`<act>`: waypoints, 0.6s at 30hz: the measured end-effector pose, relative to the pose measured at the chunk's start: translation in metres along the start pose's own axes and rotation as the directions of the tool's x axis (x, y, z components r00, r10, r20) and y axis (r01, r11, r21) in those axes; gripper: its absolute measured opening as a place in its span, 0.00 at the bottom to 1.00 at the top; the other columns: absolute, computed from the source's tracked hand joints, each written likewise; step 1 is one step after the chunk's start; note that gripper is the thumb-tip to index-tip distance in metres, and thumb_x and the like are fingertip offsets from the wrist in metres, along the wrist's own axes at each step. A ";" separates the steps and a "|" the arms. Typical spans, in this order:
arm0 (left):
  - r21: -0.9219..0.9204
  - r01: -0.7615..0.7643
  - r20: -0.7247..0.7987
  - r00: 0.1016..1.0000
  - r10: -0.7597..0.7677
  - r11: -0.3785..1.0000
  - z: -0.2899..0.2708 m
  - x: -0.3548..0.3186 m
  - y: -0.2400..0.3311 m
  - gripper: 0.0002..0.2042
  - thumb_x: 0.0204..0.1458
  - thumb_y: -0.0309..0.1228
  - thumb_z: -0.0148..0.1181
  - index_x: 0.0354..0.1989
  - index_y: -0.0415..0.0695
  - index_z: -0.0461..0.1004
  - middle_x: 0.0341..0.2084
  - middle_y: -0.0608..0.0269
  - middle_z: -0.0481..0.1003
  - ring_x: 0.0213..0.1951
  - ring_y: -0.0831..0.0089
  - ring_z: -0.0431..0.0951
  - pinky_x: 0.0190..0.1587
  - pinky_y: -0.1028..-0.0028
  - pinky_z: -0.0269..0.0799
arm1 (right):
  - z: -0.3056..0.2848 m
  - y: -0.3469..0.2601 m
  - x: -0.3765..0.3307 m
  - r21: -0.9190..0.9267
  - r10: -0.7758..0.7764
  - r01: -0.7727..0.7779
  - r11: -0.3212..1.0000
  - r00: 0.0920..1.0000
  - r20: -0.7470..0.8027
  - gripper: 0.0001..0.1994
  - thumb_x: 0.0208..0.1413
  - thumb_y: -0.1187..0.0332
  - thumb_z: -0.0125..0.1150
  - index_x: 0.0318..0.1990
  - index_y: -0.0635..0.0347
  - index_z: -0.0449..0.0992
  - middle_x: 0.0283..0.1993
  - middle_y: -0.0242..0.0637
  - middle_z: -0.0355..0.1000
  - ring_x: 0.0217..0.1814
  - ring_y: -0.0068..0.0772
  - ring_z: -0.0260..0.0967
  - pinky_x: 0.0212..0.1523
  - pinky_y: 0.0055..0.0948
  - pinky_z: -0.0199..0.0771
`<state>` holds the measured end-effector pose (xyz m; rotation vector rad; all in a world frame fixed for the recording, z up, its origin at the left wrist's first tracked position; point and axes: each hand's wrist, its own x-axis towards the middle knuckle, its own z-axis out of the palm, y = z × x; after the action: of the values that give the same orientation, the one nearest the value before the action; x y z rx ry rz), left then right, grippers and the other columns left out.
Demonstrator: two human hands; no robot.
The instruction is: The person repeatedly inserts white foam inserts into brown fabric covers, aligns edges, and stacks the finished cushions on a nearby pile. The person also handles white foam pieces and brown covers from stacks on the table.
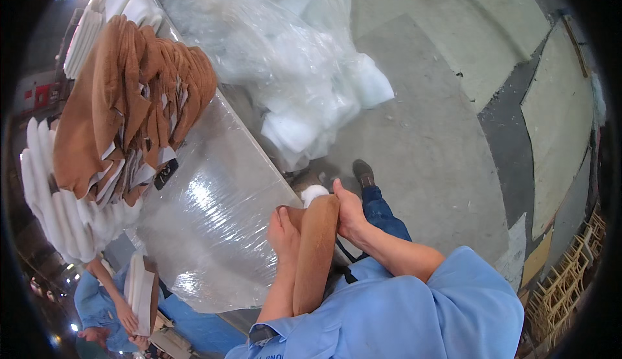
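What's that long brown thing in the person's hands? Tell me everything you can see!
The long brown piece looks like soft cloth, rounded along its length. White, fluffy-looking padding shows at its far end; its near end is close to the blue shirt. It's beside the plastic-covered table. The left hand grips its left edge; the right hand touches its right side.

We log one brown fabric cover (317, 255), long, narrow and rounded along its length. We see soft white padding (315, 194) showing at its far end, where a brown flap also juts left. The piece is held lengthwise, lower centre of view, far end leaning slightly right; its interior is hidden.
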<state>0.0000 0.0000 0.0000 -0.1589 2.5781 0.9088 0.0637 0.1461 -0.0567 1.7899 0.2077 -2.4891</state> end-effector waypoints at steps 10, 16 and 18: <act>0.092 -0.040 -0.032 0.999 0.043 0.995 0.008 -0.002 -0.027 0.18 0.72 0.42 0.51 0.44 0.38 0.79 0.38 0.37 0.80 0.43 0.37 0.80 0.46 0.50 0.74 | 0.029 -0.013 0.005 -0.151 -0.073 0.090 0.984 0.990 0.117 0.24 0.73 0.46 0.57 0.46 0.64 0.79 0.43 0.43 0.80 0.42 0.41 0.80 0.45 0.46 0.80; 0.146 -0.231 0.039 0.973 0.228 0.962 -0.019 0.014 0.011 0.16 0.68 0.41 0.59 0.48 0.40 0.80 0.39 0.44 0.82 0.42 0.47 0.83 0.46 0.56 0.77 | 0.030 -0.004 0.004 0.000 0.024 -0.024 1.000 0.988 0.152 0.30 0.75 0.42 0.50 0.55 0.69 0.73 0.52 0.51 0.79 0.50 0.51 0.80 0.53 0.54 0.80; 0.135 -0.501 -0.055 0.858 0.511 0.855 -0.018 0.039 0.030 0.14 0.65 0.39 0.63 0.48 0.40 0.81 0.34 0.47 0.83 0.39 0.55 0.84 0.45 0.63 0.78 | 0.019 0.002 0.014 -0.024 0.003 0.002 1.000 0.980 0.197 0.32 0.76 0.40 0.45 0.58 0.67 0.72 0.55 0.51 0.78 0.54 0.50 0.79 0.57 0.52 0.80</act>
<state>-0.0488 0.0133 0.0146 0.5577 2.7995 0.9307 0.0421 0.1416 -0.0643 1.5201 0.2236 -2.6292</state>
